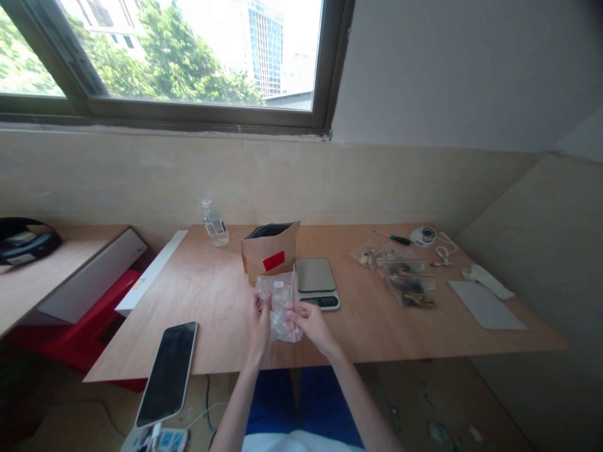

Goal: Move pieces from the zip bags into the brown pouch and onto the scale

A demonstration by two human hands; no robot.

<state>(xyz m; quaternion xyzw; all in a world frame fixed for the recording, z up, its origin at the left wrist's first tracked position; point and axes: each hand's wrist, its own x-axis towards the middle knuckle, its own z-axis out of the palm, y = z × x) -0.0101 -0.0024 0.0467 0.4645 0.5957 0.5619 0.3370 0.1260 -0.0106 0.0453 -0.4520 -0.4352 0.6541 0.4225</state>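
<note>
Between my two hands is a clear zip-lock bag [281,295] with a red line along its right edge. My left hand [262,317] pinches its left side, and my right hand [309,319] grips the right edge near the red strip. The plastic looks crumpled toward the bottom; I cannot tell whether more than one bag is there. Just behind it stands an open brown paper pouch [271,248] with a red label. A kitchen scale [315,276] with a metal plate lies beside the pouch, its front partly covered by my right hand and the bag.
Filled zip bags [407,282] lie to the right, near a screwdriver [399,239], a white round device [423,236] with a cable, and a white sheet [487,306]. A water bottle [215,224] stands at the back left. A tablet [168,370] juts over the front left edge.
</note>
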